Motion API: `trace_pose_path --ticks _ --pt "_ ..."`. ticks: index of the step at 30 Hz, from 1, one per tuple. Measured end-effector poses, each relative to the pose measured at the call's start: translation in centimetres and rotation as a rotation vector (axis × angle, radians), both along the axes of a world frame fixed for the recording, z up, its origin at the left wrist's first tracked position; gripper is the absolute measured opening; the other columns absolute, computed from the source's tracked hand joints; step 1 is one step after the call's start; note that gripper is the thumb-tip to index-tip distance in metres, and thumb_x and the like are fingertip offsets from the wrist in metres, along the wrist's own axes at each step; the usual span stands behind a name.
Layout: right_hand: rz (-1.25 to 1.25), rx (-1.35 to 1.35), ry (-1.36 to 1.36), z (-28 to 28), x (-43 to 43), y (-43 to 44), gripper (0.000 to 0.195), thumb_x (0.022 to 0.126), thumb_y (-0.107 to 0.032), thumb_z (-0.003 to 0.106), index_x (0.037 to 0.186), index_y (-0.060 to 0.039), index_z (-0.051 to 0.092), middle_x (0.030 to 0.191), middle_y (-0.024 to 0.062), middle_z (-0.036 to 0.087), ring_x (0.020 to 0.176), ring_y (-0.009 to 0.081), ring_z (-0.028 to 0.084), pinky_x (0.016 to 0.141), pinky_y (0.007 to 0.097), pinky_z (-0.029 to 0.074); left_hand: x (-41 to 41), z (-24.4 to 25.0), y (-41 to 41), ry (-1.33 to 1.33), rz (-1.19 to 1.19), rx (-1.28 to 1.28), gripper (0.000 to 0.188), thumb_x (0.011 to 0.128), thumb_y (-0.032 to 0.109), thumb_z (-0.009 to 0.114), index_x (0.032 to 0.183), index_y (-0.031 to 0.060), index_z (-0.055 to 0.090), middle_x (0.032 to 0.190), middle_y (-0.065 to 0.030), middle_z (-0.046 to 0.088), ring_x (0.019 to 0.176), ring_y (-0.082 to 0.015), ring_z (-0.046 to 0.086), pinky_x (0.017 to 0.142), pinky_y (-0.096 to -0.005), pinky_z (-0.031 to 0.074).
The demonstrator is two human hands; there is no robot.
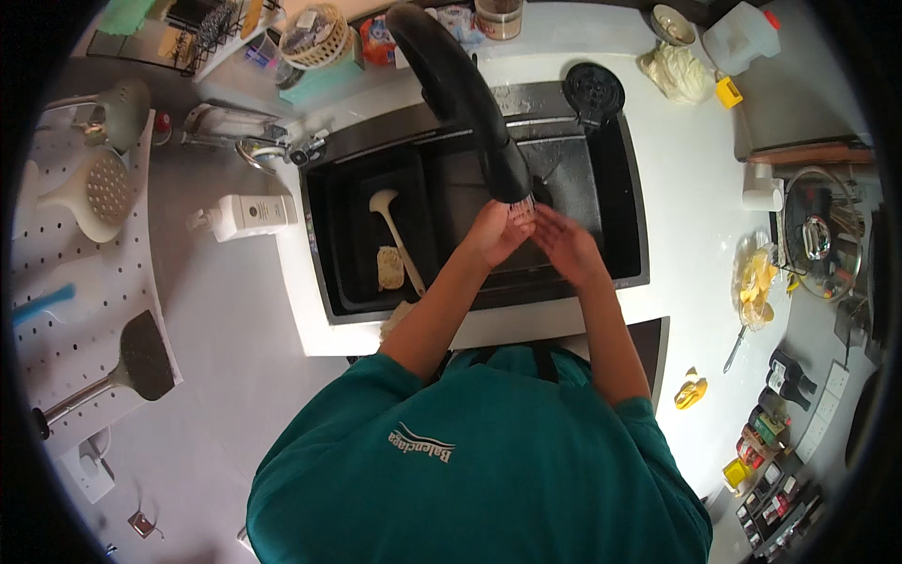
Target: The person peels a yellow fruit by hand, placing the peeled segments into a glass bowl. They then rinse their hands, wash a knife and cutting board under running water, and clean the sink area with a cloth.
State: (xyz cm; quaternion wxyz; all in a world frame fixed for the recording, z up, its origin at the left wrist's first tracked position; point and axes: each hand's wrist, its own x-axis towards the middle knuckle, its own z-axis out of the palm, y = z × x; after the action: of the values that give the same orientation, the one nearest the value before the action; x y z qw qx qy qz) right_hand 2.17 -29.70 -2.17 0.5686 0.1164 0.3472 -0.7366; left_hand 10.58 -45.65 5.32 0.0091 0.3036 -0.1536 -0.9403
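Note:
Both my hands are beneath the spout of a black faucet (497, 151), where water streams down. My left hand (493, 236) is turned partly palm up in the stream, and nothing shows in it. My right hand (567, 243) is just beside it, fingers stretched toward the left fingertips, also without anything in it. Below them is a black sink (465, 282). To the left, in its tray-like section, lie a cream ladle (394, 225) and a pale yellow sponge (390, 268).
A white pump bottle (246, 217) stands left of the sink. A round black drain fitting (594, 94) is at its back right corner. A crumpled pale cloth or bag (680, 74) lies behind. Fruit peels (757, 282) and a knife (735, 349) are on the right counter (694, 282).

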Motion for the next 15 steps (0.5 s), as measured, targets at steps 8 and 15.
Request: trace_pose_path --ticks 8,15 --pt "0.312 -0.89 -0.599 -0.7 -0.9 -7.7 0.039 0.106 -0.031 0.038 0.118 0.0 0.059 0.111 0.0078 0.067 0.094 0.0189 0.064 0.083 0.0327 0.053 -0.9 -1.3 -0.4 0.207 -0.107 0.185 0.046 0.106 0.037 0.049 0.066 0.0171 0.037 0.054 0.007 0.027 0.047 -0.0097 0.026 0.049 -0.0259 0.025" --pt "0.332 -0.28 -0.25 1.3 -0.3 -6.9 0.037 0.103 -0.028 0.044 0.124 -0.0025 0.061 0.128 0.0164 0.064 0.111 0.0228 0.064 0.098 0.0396 0.05 1.5 -2.2 -0.9 0.157 -0.212 -0.214 0.032 0.107 0.035 0.048 0.091 0.0102 0.061 0.072 0.0007 0.052 0.067 -0.0122 0.049 0.066 -0.0266 0.041"
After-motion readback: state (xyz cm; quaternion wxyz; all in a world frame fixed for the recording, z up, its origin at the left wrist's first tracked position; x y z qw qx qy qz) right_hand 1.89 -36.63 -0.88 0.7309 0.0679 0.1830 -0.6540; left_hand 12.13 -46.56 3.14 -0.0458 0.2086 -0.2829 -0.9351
